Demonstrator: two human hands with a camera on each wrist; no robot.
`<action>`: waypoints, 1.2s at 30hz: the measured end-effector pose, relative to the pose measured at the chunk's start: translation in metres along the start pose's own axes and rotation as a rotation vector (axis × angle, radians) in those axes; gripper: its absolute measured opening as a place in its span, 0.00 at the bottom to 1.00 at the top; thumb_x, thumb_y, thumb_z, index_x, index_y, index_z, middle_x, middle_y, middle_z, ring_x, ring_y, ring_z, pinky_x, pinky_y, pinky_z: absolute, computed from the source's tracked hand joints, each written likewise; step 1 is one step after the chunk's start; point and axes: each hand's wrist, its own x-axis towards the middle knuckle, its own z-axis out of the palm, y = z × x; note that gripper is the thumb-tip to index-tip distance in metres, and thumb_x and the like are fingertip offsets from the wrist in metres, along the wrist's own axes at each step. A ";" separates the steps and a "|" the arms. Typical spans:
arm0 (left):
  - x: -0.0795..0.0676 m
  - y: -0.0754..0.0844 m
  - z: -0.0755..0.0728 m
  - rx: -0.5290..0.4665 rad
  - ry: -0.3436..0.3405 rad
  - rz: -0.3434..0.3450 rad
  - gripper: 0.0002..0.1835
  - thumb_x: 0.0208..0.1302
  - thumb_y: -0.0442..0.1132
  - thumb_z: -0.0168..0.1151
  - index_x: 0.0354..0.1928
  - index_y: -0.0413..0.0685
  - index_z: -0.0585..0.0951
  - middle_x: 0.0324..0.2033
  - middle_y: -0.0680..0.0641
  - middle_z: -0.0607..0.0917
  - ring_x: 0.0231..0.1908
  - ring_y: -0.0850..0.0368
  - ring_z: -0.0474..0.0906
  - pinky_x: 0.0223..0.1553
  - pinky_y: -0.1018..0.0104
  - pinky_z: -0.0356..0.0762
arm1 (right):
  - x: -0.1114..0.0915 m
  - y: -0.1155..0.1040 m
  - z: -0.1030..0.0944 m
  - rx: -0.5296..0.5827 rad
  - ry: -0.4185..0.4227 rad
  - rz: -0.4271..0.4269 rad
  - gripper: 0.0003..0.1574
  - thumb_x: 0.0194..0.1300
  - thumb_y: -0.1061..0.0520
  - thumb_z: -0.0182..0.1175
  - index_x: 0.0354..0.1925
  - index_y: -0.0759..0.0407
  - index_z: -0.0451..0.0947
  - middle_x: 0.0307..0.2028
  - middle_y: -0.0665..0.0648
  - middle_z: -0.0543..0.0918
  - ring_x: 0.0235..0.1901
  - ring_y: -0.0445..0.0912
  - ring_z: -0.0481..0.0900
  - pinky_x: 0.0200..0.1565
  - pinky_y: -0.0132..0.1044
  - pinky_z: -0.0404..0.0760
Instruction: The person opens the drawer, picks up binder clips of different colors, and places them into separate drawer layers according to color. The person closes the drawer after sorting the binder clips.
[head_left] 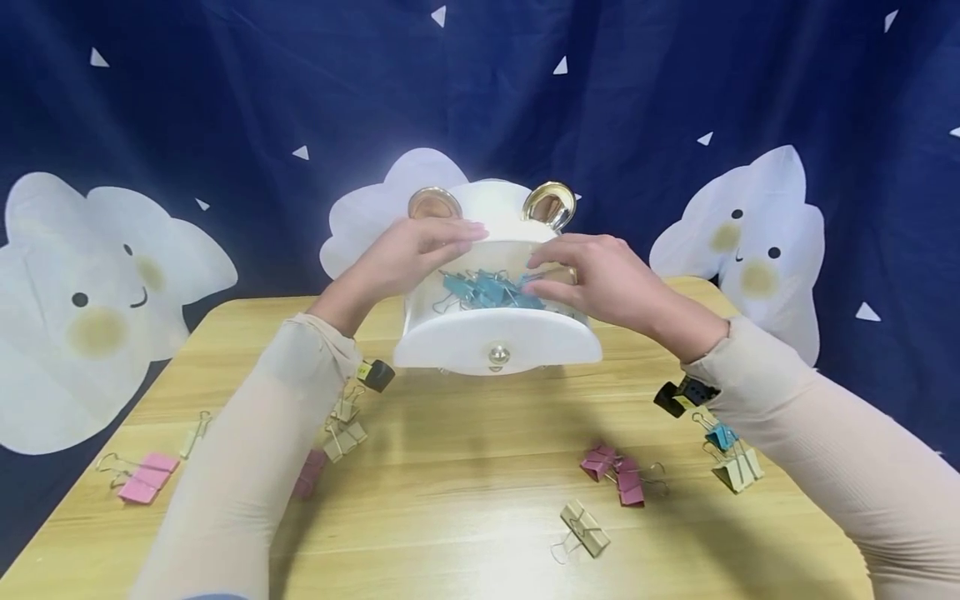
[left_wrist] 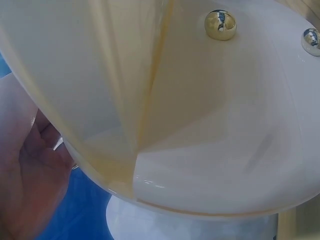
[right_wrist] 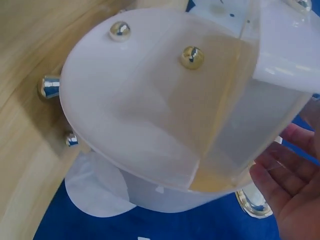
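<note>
A white bear-shaped storage box (head_left: 498, 337) with a see-through front, gold ears and a round knob is near the table's far side. Blue binder clips (head_left: 491, 289) lie heaped inside. My left hand (head_left: 405, 250) reaches over the box's upper left, its extended fingers along the top rim. On the other side, my right hand (head_left: 600, 279) has thumb and fingers spread apart at the clear front's right edge. The right wrist view shows its fingers (right_wrist: 280, 170) loosely bent beside the box's edge. Part of the left hand is hidden behind the box in its wrist view.
Pink clips (head_left: 148, 478), cream clips (head_left: 345, 439) and a black clip (head_left: 377, 375) lie left on the wooden table (head_left: 450, 517). More pink (head_left: 628, 481) and cream clips (head_left: 585, 529) lie front right. A blue clip (head_left: 722, 437) sits near the right sleeve. A dark curtain (head_left: 480, 92) hangs behind.
</note>
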 end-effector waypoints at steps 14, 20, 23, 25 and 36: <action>-0.002 0.005 0.000 -0.004 0.008 -0.003 0.19 0.73 0.46 0.56 0.62 0.57 0.79 0.62 0.57 0.77 0.64 0.63 0.68 0.68 0.63 0.60 | -0.035 0.012 -0.022 -0.037 -0.011 0.028 0.18 0.70 0.47 0.60 0.51 0.56 0.82 0.48 0.53 0.84 0.47 0.48 0.81 0.45 0.47 0.79; -0.001 0.005 -0.003 -0.002 0.015 -0.005 0.18 0.73 0.46 0.56 0.62 0.58 0.79 0.62 0.57 0.77 0.64 0.63 0.68 0.67 0.63 0.61 | -0.064 0.026 -0.026 -0.075 -0.036 0.060 0.21 0.69 0.49 0.62 0.55 0.57 0.80 0.50 0.56 0.84 0.49 0.53 0.82 0.49 0.51 0.78; 0.000 0.006 -0.004 0.002 0.018 0.005 0.18 0.73 0.45 0.56 0.62 0.58 0.79 0.62 0.57 0.77 0.64 0.63 0.68 0.67 0.64 0.60 | -0.080 0.033 -0.030 -0.098 -0.050 0.077 0.22 0.67 0.51 0.64 0.56 0.57 0.80 0.51 0.58 0.84 0.49 0.55 0.82 0.50 0.54 0.77; 0.001 0.006 -0.004 0.005 0.018 0.006 0.18 0.73 0.45 0.56 0.62 0.58 0.79 0.62 0.57 0.76 0.64 0.63 0.68 0.68 0.64 0.60 | -0.092 0.038 -0.032 -0.105 -0.069 0.093 0.22 0.67 0.51 0.64 0.56 0.57 0.79 0.51 0.58 0.83 0.51 0.56 0.80 0.52 0.55 0.76; 0.000 0.003 0.000 -0.004 0.004 0.005 0.18 0.74 0.45 0.55 0.63 0.57 0.79 0.62 0.57 0.76 0.65 0.61 0.67 0.68 0.62 0.58 | -0.152 0.071 -0.038 -0.177 -0.271 0.142 0.21 0.66 0.50 0.65 0.53 0.58 0.81 0.49 0.57 0.84 0.46 0.55 0.83 0.46 0.54 0.80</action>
